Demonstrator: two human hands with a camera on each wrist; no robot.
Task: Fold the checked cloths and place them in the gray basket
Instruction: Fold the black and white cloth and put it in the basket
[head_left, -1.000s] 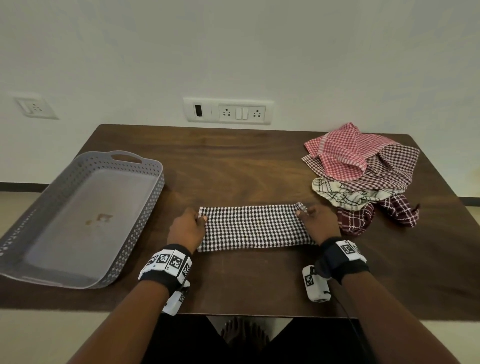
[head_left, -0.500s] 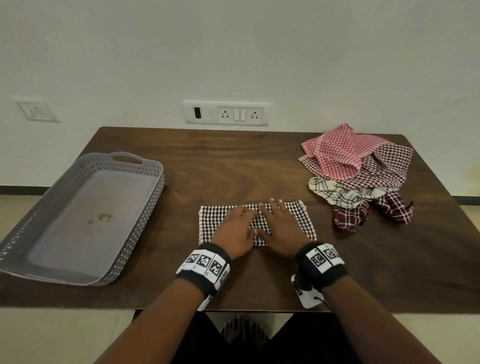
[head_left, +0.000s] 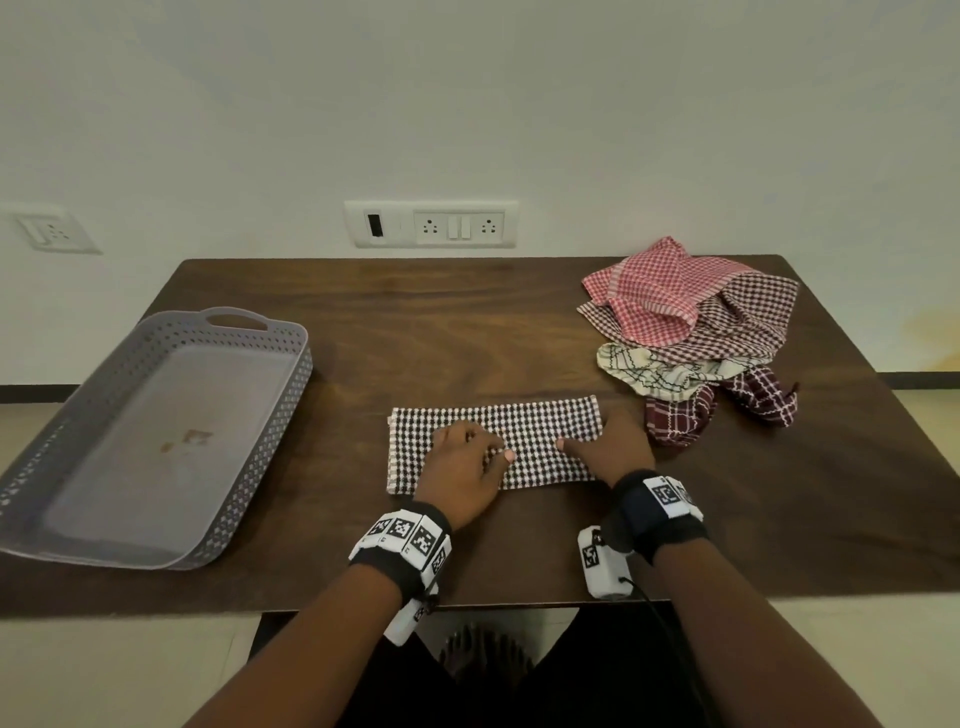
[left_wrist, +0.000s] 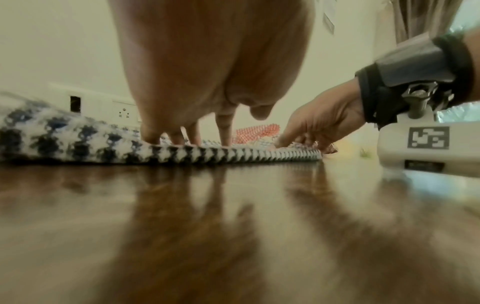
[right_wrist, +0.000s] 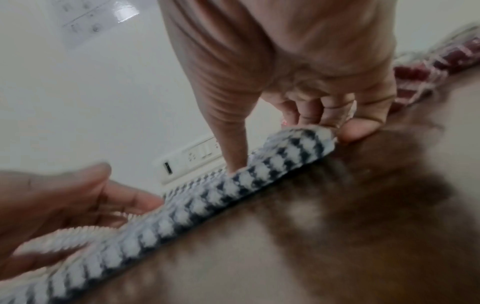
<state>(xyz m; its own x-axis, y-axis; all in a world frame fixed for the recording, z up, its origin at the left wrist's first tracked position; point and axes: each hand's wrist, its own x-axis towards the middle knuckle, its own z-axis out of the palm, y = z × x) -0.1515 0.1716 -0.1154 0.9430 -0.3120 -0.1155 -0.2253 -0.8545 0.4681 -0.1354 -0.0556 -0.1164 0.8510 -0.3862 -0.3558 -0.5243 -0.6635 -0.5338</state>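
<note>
The black-and-white cloth (head_left: 498, 441) lies as a folded strip at lower centre of the head view, flat on the table (head_left: 467, 322), probably so its layers can be squared before the next fold. The left hand (head_left: 462, 467) rests on the strip's left half, fingers spread and only slightly bent, tips pressing down; it grips nothing and seems to serve as an anchor. The right hand (head_left: 610, 449) sits at the strip's right end. In the right wrist view its thumb presses the top of the cloth (right_wrist: 259, 174) while curled fingers (right_wrist: 345, 127) catch the raised end, so it appears to be pinching that end, likely to carry it over. Both wrists stay low over the table edge. The gray basket (head_left: 291, 395) waits at the left of the frame, holding no cloth. The unfolded pile (head_left: 691, 332) sits at upper right, well apart from the basket.
</note>
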